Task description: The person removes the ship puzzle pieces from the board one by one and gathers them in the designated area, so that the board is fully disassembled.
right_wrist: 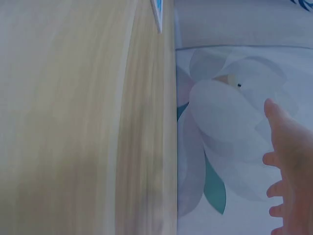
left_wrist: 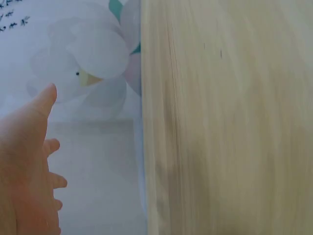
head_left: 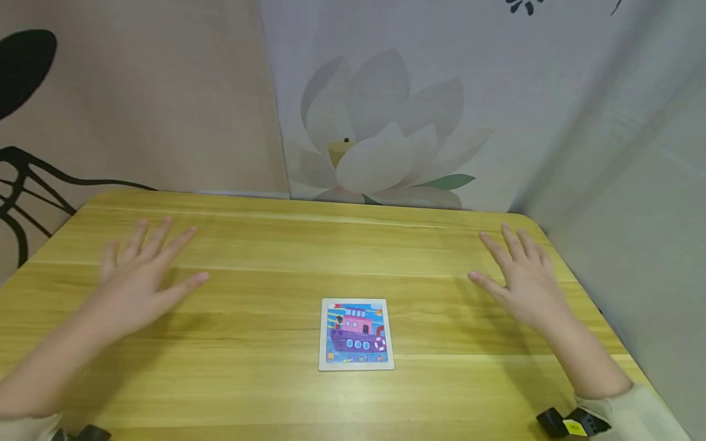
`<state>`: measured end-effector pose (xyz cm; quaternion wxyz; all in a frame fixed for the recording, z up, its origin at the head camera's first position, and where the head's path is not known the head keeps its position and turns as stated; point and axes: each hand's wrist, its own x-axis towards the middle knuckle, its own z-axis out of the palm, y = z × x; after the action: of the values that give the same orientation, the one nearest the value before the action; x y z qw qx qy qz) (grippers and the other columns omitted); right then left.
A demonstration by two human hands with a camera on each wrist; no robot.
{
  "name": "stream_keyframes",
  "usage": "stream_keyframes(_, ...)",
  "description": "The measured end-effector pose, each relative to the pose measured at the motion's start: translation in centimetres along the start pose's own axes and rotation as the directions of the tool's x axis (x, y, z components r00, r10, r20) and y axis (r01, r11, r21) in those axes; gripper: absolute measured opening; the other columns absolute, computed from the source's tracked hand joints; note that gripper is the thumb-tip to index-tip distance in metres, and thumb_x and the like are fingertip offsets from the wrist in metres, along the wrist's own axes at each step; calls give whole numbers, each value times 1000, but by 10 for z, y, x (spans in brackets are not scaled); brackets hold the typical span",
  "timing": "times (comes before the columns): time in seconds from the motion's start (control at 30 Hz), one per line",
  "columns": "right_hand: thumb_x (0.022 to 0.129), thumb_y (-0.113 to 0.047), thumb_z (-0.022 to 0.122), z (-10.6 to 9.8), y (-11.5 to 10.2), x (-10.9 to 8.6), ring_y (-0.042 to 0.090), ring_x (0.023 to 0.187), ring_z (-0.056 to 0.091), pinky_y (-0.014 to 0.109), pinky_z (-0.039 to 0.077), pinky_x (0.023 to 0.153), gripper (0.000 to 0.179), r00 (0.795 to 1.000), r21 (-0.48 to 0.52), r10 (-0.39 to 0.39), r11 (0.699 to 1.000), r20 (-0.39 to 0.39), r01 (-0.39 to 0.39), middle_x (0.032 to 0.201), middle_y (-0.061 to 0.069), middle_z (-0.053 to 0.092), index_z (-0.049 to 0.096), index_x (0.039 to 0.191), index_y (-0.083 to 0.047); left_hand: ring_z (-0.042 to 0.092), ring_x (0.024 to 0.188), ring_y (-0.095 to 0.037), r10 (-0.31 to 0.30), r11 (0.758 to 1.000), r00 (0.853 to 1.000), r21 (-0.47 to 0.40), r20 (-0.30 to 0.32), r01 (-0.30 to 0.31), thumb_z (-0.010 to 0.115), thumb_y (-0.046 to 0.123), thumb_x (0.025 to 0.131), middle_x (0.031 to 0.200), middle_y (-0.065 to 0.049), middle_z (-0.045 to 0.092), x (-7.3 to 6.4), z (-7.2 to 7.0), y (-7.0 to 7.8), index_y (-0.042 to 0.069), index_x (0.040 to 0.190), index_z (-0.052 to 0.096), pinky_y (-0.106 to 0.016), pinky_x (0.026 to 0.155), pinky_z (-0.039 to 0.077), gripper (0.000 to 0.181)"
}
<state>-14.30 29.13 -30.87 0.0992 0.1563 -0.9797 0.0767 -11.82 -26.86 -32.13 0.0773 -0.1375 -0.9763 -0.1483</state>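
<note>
A small square picture puzzle in a white frame lies flat on the wooden table, showing a purple and pink boat on blue water. To its left, my left hand is held over the tabletop with fingers spread, holding nothing. My right hand, also spread and bare, hovers over the table's right side, its shadow falling on the wood. In the left wrist view the left hand shows its thumb raised. The right wrist view catches the right hand and a corner of the puzzle's frame.
Behind the table hangs a pale curtain printed with a large white flower. A dark chair-like shape stands past the far left corner. A black wrist device sits by the right sleeve.
</note>
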Motion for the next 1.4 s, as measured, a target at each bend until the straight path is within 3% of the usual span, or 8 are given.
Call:
stream_keyframes(0.27,94,-49,53,2,-21,-1,44,140,12,67,11,105,71,996,64,-49,997,-77,54,153,24,21,30,151,-13,-11,140,-43,60,992,998,-108,-30,-63,55,44,95,157,-21,3,4,12,22,19,155,15,-65,101,-19,76)
stream_keyframes(0.57,91,-40,62,10,-44,0,44,133,27,64,20,103,64,979,177,-104,975,-177,136,147,20,35,42,144,-9,-2,141,-45,126,960,991,-246,-33,-131,61,39,93,155,-24,10,9,27,40,12,153,22,-68,103,-10,76)
stream_keyframes(0.9,89,-33,67,20,-67,0,37,132,33,63,28,100,59,979,294,-117,942,-166,162,143,14,42,48,140,-9,3,142,-41,135,931,991,-340,-9,-130,69,39,87,156,-19,13,14,40,60,16,153,24,-71,103,0,82)
stream_keyframes(1.4,88,-30,69,35,-96,1,29,131,37,58,34,101,54,973,378,-170,900,-154,217,141,9,45,52,136,-9,9,141,-41,179,912,983,-382,51,-147,77,47,75,158,-10,14,20,61,90,16,151,28,-70,103,7,96)
